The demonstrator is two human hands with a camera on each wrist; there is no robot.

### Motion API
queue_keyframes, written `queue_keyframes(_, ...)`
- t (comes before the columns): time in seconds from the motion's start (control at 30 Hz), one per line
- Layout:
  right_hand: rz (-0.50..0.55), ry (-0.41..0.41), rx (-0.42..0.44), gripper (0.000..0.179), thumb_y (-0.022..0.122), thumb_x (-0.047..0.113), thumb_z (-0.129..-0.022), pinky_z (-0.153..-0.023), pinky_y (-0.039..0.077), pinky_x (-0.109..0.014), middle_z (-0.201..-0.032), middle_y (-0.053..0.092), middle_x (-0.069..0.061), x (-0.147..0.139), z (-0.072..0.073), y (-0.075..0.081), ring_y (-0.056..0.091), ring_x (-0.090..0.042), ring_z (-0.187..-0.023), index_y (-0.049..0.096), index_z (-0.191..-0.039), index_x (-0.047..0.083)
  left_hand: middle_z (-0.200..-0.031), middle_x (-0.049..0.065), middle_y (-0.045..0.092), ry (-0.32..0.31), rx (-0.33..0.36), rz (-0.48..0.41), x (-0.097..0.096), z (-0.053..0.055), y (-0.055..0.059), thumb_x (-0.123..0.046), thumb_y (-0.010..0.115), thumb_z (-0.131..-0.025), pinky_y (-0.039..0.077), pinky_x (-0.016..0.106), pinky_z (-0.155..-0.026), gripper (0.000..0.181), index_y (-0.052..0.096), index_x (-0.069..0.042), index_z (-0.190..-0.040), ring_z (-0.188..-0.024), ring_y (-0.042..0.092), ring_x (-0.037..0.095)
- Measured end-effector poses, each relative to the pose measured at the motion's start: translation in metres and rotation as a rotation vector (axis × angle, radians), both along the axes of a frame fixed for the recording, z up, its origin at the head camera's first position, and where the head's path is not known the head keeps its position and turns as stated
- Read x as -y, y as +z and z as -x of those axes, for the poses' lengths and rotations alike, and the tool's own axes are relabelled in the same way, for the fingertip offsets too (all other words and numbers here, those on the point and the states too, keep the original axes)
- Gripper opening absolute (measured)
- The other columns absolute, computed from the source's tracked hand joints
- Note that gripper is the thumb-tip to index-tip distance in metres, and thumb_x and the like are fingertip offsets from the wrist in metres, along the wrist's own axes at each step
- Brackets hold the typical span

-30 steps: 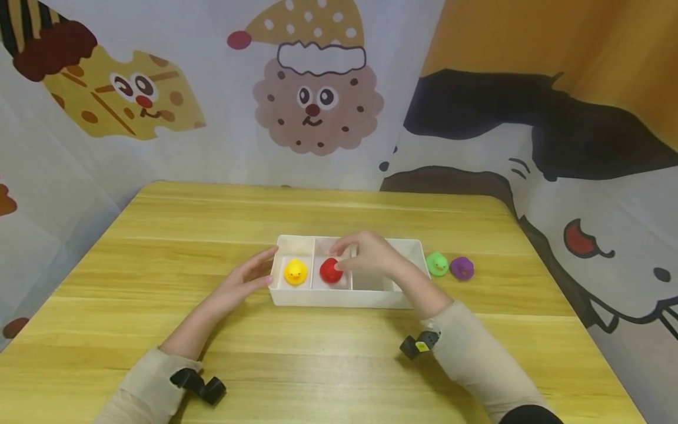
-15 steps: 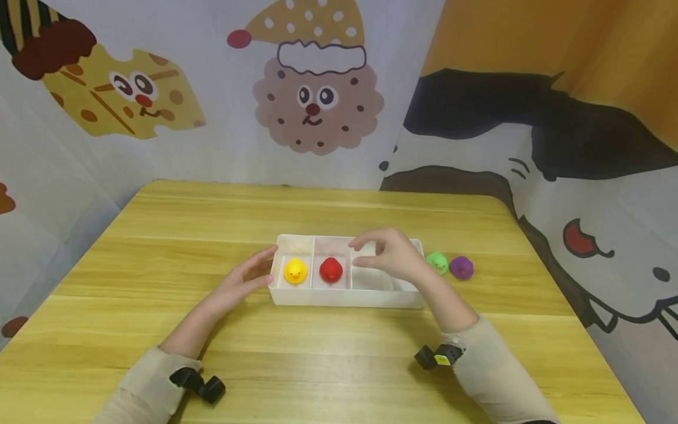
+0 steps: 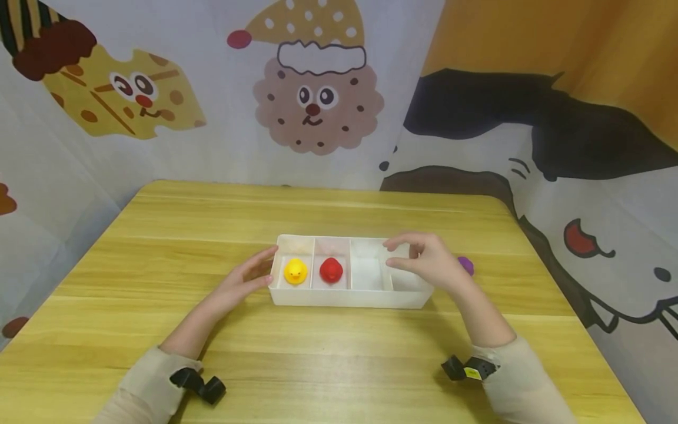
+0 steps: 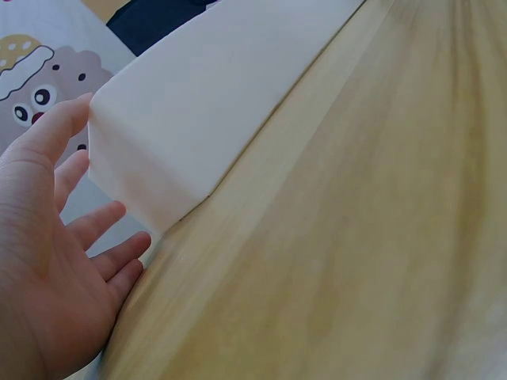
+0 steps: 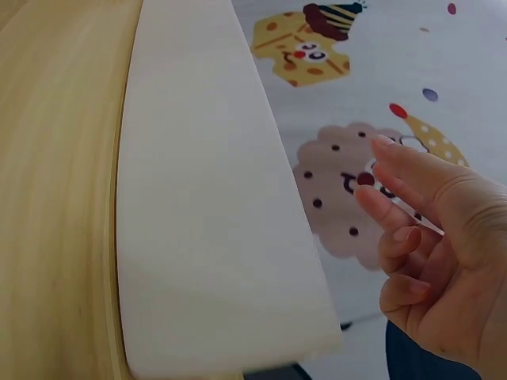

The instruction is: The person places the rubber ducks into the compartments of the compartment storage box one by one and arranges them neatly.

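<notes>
A long white divided box [image 3: 349, 298] stands on the table. A yellow rubber duck [image 3: 295, 271] sits in its leftmost compartment, and a red rubber duck [image 3: 331, 270] in the one beside it. My left hand [image 3: 237, 281] rests its thumb and fingertips against the box's left end, fingers spread in the left wrist view. Over the rightmost compartment hovers my right hand [image 3: 431, 262], thumb and fingers apart with nothing between them. Past its knuckles peeks a purple rubber duck [image 3: 467, 265] on the table. The green duck is hidden behind the right hand.
The wooden table [image 3: 339, 359] ends at a printed cloth curtain [image 3: 212, 159] behind and at both sides. A black wrist camera [image 3: 198, 386] is strapped on the left sleeve, another camera [image 3: 470, 370] on the right.
My right hand has let go of the red duck in the second compartment and moved rightward over the box, now covering the green duck. The left hand has stayed put.
</notes>
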State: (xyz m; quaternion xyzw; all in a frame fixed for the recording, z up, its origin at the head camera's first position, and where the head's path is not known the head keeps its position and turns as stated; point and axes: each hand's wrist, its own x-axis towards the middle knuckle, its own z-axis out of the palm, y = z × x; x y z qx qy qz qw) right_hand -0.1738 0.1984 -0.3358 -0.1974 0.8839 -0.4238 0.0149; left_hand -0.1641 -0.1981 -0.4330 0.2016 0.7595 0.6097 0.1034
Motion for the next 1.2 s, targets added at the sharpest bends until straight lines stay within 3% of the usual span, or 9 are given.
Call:
queue_keyframes(0.2,0.006,-0.060,-0.016,0.030,0.078,0.026,-0.081,-0.045,0.037,-0.028,-0.101,0.068,-0.008,-0.024,-0.004,-0.003,0.046,-0.020,-0.057,0.072,-0.108,0.013,-0.151,0.019,0.031,0.003,-0.003,0.000,0.000,-0.001,0.000,-0.011,0.055,-0.098,0.035,0.059,-0.099,0.060,0.030,-0.019,-0.151,-0.133,0.035,0.040)
queue_keyframes(0.4,0.042,-0.074,-0.034,0.030,0.076,0.014,-0.084,-0.043,0.035,-0.028,-0.102,0.067,-0.011,-0.044,-0.010,-0.005,0.041,-0.016,-0.051,0.070,-0.111,0.004,-0.151,0.018,0.030,0.000,-0.005,-0.001,0.000,-0.001,0.001,-0.013,0.055,-0.098,0.035,0.059,-0.100,0.059,0.030,-0.019,-0.151,-0.133,0.034,0.040)
queue_keyframes(0.6,0.057,-0.123,-0.007,0.033,0.077,0.021,-0.083,-0.043,0.036,-0.028,-0.073,0.056,-0.007,-0.067,-0.013,-0.012,0.040,-0.016,-0.052,0.069,-0.112,0.006,-0.152,0.018,0.030,0.001,-0.002,0.005,0.000,-0.001,0.001,-0.012,0.054,-0.098,0.034,0.059,-0.100,0.059,0.030,-0.019,-0.151,-0.133,0.034,0.041)
queue_keyframes(0.7,0.060,-0.165,0.027,0.037,0.077,0.024,-0.082,-0.047,0.043,-0.028,-0.071,0.055,-0.008,-0.079,-0.013,-0.018,0.049,-0.018,-0.057,0.068,-0.113,0.006,-0.152,0.018,0.030,0.006,0.003,0.009,0.000,-0.001,0.001,-0.013,0.054,-0.098,0.034,0.059,-0.100,0.059,0.030,-0.020,-0.151,-0.133,0.034,0.040)
queue_keyframes(0.87,0.059,-0.200,0.041,0.038,0.076,0.021,-0.084,-0.056,0.050,-0.030,-0.087,0.066,-0.007,-0.094,-0.014,-0.024,0.061,-0.026,-0.068,0.066,-0.116,0.003,-0.151,0.018,0.030,0.003,-0.002,0.007,0.000,-0.001,0.000,-0.014,0.055,-0.098,0.034,0.059,-0.100,0.059,0.030,-0.020,-0.151,-0.133,0.034,0.040)
queue_keyframes(1.07,-0.015,-0.257,-0.018,0.038,0.074,0.025,-0.085,-0.049,0.040,-0.028,-0.097,0.065,-0.010,-0.113,-0.013,-0.035,0.051,-0.019,-0.062,0.066,-0.117,0.006,-0.150,0.019,0.032,-0.005,-0.009,-0.007,0.000,0.001,-0.001,-0.012,0.054,-0.098,0.036,0.058,-0.099,0.059,0.030,-0.019,-0.151,-0.132,0.036,0.041)
queue_keyframes(1.2,-0.059,-0.283,-0.016,0.041,0.073,0.029,-0.086,-0.049,0.040,-0.027,-0.100,0.063,-0.014,-0.123,-0.010,-0.041,0.049,-0.016,-0.064,0.065,-0.120,0.007,-0.150,0.020,0.032,-0.008,-0.003,-0.015,0.000,0.001,-0.002,-0.010,0.054,-0.098,0.036,0.059,-0.099,0.060,0.029,-0.017,-0.152,-0.132,0.035,0.041)
